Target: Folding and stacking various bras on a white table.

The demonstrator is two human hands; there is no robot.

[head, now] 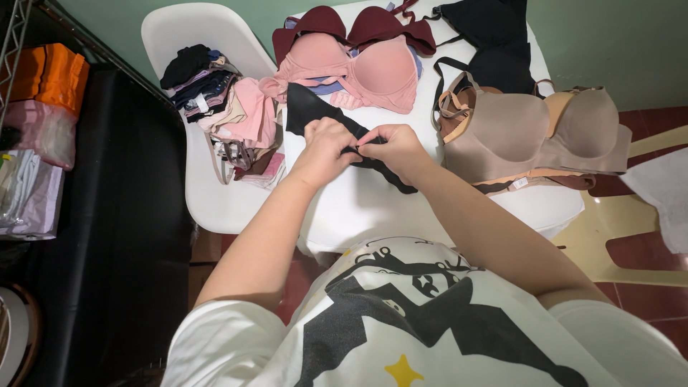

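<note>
green wall (616, 43) | red tiled floor (645, 251) | white chair (215, 193) | white table (358, 208)

At the far left of your view, clear plastic packages are sitting stacked: an orange one (50, 72) on top, a pink one (43, 132) under it, and a whitish-lilac one (32, 197) lowest. Small white labels are showing too (print too small to tell), one (201, 104) on the folded clothes pile, one (520, 183) hanging under the taupe bra.

Bare table strip (358, 208) near; bra piles (530, 132) crowd far side.
</note>
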